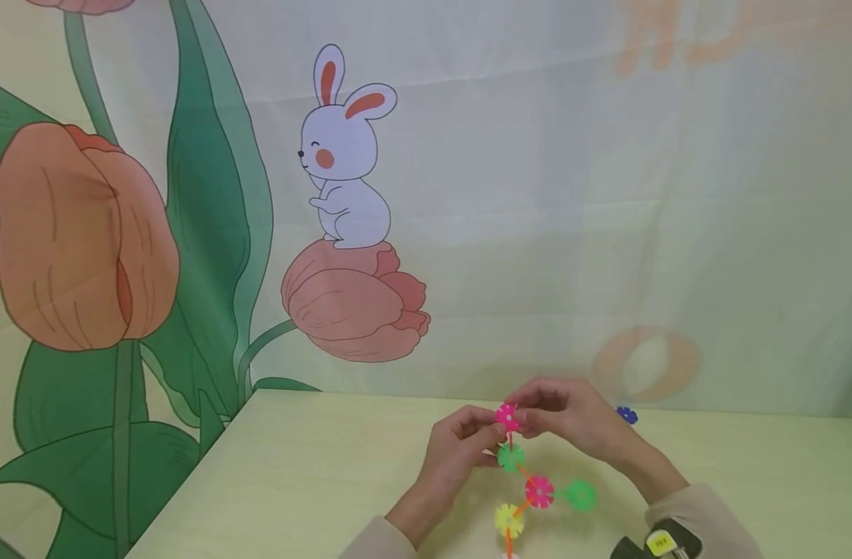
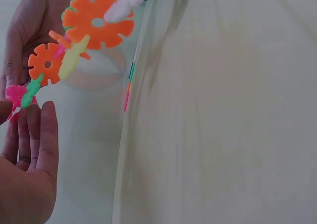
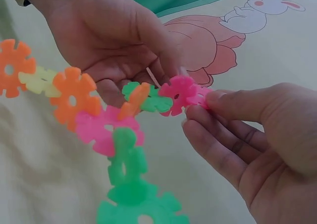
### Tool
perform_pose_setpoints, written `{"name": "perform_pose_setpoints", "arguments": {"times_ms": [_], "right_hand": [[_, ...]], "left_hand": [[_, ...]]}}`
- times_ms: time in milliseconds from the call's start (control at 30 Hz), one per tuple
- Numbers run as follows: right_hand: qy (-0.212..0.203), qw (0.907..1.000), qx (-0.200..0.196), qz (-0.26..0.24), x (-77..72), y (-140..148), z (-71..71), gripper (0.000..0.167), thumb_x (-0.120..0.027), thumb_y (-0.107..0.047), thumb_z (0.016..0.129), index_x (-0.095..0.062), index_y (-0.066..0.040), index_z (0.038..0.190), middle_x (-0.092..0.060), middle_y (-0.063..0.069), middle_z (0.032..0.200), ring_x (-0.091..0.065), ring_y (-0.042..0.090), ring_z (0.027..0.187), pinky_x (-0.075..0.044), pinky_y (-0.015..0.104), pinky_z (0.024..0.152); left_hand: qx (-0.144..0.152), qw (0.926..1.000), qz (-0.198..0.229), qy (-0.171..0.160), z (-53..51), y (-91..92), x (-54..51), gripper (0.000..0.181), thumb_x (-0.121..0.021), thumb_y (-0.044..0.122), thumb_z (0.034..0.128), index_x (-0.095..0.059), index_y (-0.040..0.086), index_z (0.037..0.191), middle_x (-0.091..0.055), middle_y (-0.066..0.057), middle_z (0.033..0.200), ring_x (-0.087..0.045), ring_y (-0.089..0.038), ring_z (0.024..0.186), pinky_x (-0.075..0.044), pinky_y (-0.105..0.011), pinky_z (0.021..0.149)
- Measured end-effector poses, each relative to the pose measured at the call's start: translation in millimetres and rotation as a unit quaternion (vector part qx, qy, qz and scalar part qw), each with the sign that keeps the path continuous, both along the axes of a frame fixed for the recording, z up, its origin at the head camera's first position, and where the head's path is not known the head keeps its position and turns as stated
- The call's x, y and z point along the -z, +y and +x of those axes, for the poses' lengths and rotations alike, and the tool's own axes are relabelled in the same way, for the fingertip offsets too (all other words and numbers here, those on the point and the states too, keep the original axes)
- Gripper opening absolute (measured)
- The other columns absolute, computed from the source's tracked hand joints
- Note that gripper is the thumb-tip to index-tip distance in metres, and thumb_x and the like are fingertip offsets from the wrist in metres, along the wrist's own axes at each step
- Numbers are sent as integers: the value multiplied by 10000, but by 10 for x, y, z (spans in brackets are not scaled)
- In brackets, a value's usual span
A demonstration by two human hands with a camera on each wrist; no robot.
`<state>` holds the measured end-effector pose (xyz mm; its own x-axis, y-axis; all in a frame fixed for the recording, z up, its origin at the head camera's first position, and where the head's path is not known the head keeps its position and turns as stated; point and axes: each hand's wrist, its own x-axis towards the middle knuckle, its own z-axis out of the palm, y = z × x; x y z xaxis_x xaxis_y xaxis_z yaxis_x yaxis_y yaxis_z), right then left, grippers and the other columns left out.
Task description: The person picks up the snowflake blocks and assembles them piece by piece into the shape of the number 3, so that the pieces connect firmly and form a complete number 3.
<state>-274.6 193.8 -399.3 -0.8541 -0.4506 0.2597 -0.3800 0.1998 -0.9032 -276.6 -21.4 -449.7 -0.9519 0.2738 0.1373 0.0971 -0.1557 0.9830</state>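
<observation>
Both hands hold up a chain of interlocked flower-shaped discs in pink, green, orange and yellow. In the head view, the left hand (image 1: 448,458) pinches its upper end near a pink disc (image 1: 508,417), above a green disc (image 1: 511,457). The right hand (image 1: 573,415) pinches the same pink end from the other side. In the right wrist view, thumb and fingers of the right hand (image 3: 257,135) grip a pink piece (image 3: 200,97) against another pink disc (image 3: 177,95). A pink disc (image 1: 539,492) lower down joins a green branch (image 1: 581,495) and a yellow disc (image 1: 509,520).
A dark blue disc (image 1: 627,415) lies on the pale table (image 1: 314,481) behind the right forearm. Behind the table hangs a cloth printed with tulips and a rabbit (image 1: 356,210). A black device is strapped at the right sleeve.
</observation>
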Motion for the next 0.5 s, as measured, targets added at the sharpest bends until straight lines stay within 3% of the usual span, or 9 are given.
{"name": "perform_pose_setpoints", "arguments": {"times_ms": [167, 300, 433, 500], "right_hand": [[-47, 9998, -135, 109, 6, -7, 7, 225, -698, -126, 1041, -745, -26, 1238, -759, 159, 1104, -750, 297, 977, -637, 395, 894], [-20, 9999, -2, 164, 12, 69, -20, 259, -694, -148, 1048, -728, -11, 1265, -760, 155, 1129, -750, 282, 995, -627, 373, 914], [179, 9950, 861, 464, 29, 268, -80, 279, -723, -197, 1034, -733, -35, 1260, -761, 120, 1142, -754, 242, 991, -619, 365, 891], [454, 9858, 1412, 782, 70, 375, -119, 257, -733, -201, 1028, -749, -56, 1239, -758, 97, 1164, -747, 245, 1003, -613, 343, 858]], "left_hand": [[-214, 9998, 18, -43, -21, -9, -2, 197, -759, 149, 984, -742, -12, 1095, -751, -53, 919, -697, -161, 782, -653, -320, 745], [-249, 9996, 95, -95, -25, -10, 0, 179, -757, 129, 971, -737, -18, 1070, -750, -53, 903, -708, -165, 771, -652, -317, 742], [-259, 9995, 163, -113, -25, -7, -3, 146, -745, 96, 955, -730, -20, 1042, -753, -66, 893, -718, -165, 765, -657, -331, 744], [-265, 9995, 138, -138, -24, -7, -6, 127, -741, 85, 947, -728, -15, 1024, -753, -75, 889, -718, -167, 761, -658, -334, 743]]}}
